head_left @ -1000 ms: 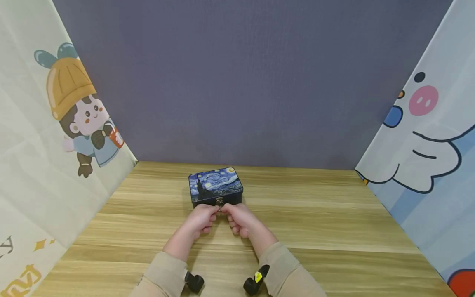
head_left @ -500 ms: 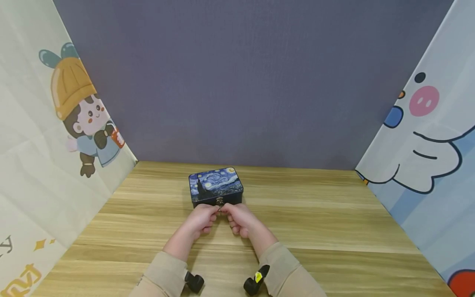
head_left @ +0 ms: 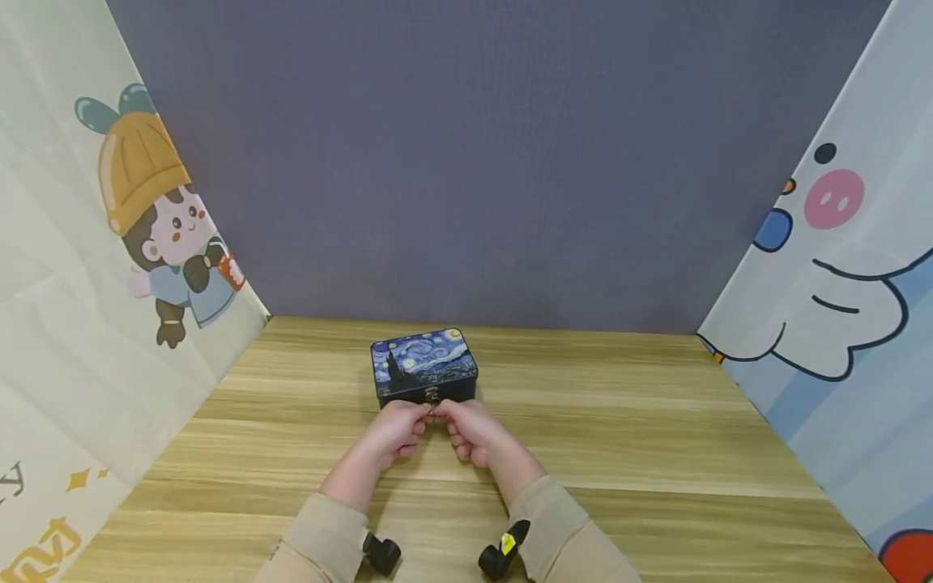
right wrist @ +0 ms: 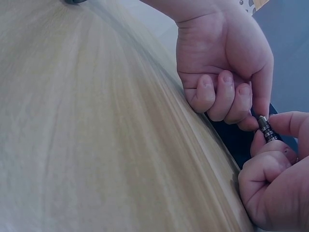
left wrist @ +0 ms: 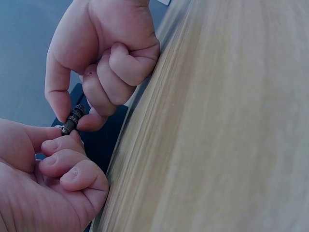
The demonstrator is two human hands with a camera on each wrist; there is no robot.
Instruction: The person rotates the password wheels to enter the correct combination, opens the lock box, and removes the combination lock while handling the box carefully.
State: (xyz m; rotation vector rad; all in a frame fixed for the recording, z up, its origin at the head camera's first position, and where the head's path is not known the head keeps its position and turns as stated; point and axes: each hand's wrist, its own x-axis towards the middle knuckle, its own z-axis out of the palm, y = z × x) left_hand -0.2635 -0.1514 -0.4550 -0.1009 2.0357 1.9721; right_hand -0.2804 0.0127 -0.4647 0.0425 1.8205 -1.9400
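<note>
A tin box (head_left: 423, 362) with a swirling blue night-sky picture on its lid stands closed on the table, its metal clasp (head_left: 432, 394) facing me. At its front is a small dark metal combination padlock (left wrist: 73, 120) with ringed dials. My left hand (head_left: 397, 429) pinches one end of this lock between thumb and forefinger, the other fingers curled in. From the opposite side, my right hand (head_left: 474, 431) pinches the other end the same way. In the right wrist view, the padlock (right wrist: 267, 128) shows between both sets of fingertips; the digits are too small to read.
The wooden table (head_left: 619, 437) runs back to a grey-purple panel (head_left: 481, 162). Cartoon-printed sheets bound it: a white one (head_left: 58, 324) at left, a pale blue one (head_left: 882, 324) at right. A black wrist camera (head_left: 381, 555) sits by each sleeve.
The head view has shifted very slightly. Both hands stay at the padlock and the box stays put; any small finger movement is too fine to make out.
</note>
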